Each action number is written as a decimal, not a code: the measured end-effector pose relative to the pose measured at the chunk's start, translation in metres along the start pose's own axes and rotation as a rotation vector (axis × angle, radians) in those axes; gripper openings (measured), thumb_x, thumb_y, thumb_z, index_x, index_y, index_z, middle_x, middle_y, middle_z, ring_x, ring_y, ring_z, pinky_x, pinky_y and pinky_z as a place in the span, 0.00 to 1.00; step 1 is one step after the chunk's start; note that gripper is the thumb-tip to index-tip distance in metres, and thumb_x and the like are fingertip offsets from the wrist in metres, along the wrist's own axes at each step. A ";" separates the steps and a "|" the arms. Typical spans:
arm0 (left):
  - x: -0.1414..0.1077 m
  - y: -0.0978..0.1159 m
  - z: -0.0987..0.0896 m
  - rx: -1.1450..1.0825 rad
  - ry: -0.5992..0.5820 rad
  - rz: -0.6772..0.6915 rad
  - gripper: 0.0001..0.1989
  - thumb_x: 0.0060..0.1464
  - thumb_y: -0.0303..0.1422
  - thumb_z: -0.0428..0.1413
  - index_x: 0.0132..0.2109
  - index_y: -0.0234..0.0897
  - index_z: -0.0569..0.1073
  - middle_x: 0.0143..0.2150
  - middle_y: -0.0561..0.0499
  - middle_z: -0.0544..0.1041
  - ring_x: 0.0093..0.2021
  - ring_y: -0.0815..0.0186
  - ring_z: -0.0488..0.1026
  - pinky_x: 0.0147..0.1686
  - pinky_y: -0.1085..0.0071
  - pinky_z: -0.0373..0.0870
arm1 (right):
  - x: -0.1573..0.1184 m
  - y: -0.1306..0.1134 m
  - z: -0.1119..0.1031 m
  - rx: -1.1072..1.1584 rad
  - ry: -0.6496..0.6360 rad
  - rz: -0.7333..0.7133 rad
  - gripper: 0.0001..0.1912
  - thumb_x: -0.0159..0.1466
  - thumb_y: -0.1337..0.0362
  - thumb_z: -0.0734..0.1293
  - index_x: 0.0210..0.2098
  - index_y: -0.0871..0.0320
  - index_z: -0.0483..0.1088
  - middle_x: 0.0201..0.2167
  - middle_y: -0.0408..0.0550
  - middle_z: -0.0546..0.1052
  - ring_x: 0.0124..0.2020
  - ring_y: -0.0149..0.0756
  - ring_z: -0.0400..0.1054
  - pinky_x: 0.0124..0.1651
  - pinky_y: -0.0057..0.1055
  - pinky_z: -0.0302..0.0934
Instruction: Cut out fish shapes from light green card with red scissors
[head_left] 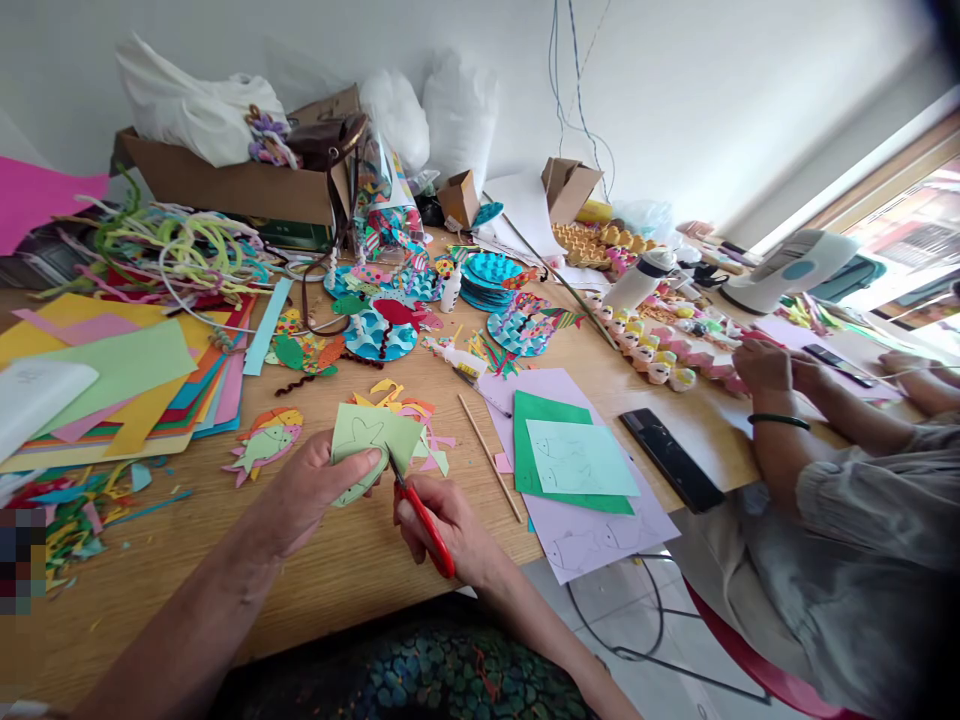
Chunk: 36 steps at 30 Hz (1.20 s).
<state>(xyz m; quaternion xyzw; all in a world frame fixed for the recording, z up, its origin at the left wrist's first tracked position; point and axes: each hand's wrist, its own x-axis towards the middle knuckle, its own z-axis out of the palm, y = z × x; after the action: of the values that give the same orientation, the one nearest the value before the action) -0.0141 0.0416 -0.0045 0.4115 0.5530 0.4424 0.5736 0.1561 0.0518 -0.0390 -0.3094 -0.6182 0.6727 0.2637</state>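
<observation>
My left hand [315,485] pinches a light green sheet of paper [371,432] with a fish outline drawn on it, thumb on top. In my right hand [442,520] is a pair of red-handled scissors [431,535], its blades at the paper's lower right, where a cut runs in. Left of my hands lie cut-out paper fish [266,442] in green, pink and orange. Yellow, orange and pink paper scraps [409,405] are just behind the sheet. To the right, a mint sheet with fish drawings [581,458] rests on green and lilac paper [585,545].
A wooden stick [489,455] and a black phone [671,460] lie to the right. Stacked coloured paper [150,365] and scraps [97,515] are at left. Blue decorated discs [379,335] and a glue bottle [461,360] stand behind. Another person's arm [772,400] rests at the right.
</observation>
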 end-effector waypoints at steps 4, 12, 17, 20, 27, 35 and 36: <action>0.000 -0.001 -0.001 0.007 0.003 0.005 0.11 0.41 0.39 0.58 0.26 0.35 0.71 0.20 0.56 0.70 0.23 0.70 0.63 0.25 0.73 0.61 | 0.000 0.000 0.000 0.001 0.001 0.006 0.20 0.62 0.53 0.63 0.21 0.57 0.57 0.14 0.36 0.61 0.16 0.24 0.54 0.19 0.22 0.50; 0.000 -0.003 -0.002 0.038 -0.015 0.004 0.10 0.45 0.39 0.56 0.26 0.35 0.70 0.21 0.56 0.70 0.23 0.70 0.62 0.26 0.73 0.60 | 0.001 0.002 0.000 -0.007 -0.001 0.009 0.19 0.62 0.54 0.63 0.21 0.57 0.57 0.14 0.36 0.60 0.16 0.24 0.53 0.19 0.21 0.49; 0.001 -0.003 -0.002 0.055 -0.015 0.001 0.11 0.43 0.40 0.56 0.25 0.36 0.69 0.20 0.56 0.69 0.23 0.70 0.62 0.26 0.73 0.59 | 0.000 0.002 0.000 0.031 -0.006 0.022 0.20 0.61 0.53 0.63 0.20 0.57 0.57 0.14 0.36 0.59 0.16 0.23 0.52 0.18 0.21 0.49; 0.001 -0.003 -0.002 0.038 -0.007 -0.012 0.11 0.41 0.41 0.57 0.25 0.36 0.70 0.20 0.56 0.69 0.23 0.70 0.62 0.26 0.73 0.59 | 0.000 0.000 0.000 0.059 -0.005 0.032 0.20 0.61 0.52 0.63 0.19 0.57 0.56 0.14 0.36 0.59 0.15 0.23 0.52 0.17 0.21 0.49; 0.002 -0.008 -0.003 0.025 -0.018 0.001 0.11 0.42 0.41 0.58 0.26 0.36 0.71 0.20 0.56 0.70 0.23 0.69 0.63 0.26 0.73 0.60 | -0.001 0.000 0.000 0.094 -0.008 0.046 0.21 0.60 0.51 0.64 0.19 0.57 0.56 0.13 0.35 0.59 0.14 0.22 0.51 0.16 0.21 0.47; -0.002 0.002 -0.003 0.075 -0.055 -0.018 0.09 0.45 0.38 0.56 0.29 0.35 0.71 0.23 0.57 0.69 0.25 0.70 0.62 0.28 0.73 0.59 | -0.003 0.002 -0.005 -0.001 -0.028 0.062 0.21 0.60 0.51 0.64 0.20 0.57 0.55 0.14 0.35 0.57 0.15 0.22 0.49 0.17 0.22 0.44; -0.002 0.002 -0.004 0.089 -0.054 -0.025 0.10 0.45 0.38 0.56 0.29 0.35 0.71 0.23 0.57 0.69 0.25 0.70 0.61 0.27 0.73 0.58 | -0.003 0.001 -0.005 -0.034 -0.023 0.067 0.21 0.60 0.51 0.64 0.20 0.57 0.55 0.14 0.35 0.57 0.16 0.23 0.49 0.18 0.22 0.43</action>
<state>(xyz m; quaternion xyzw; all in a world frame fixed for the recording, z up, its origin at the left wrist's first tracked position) -0.0178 0.0405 -0.0021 0.4413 0.5619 0.3988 0.5749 0.1623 0.0530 -0.0400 -0.3265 -0.6220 0.6740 0.2287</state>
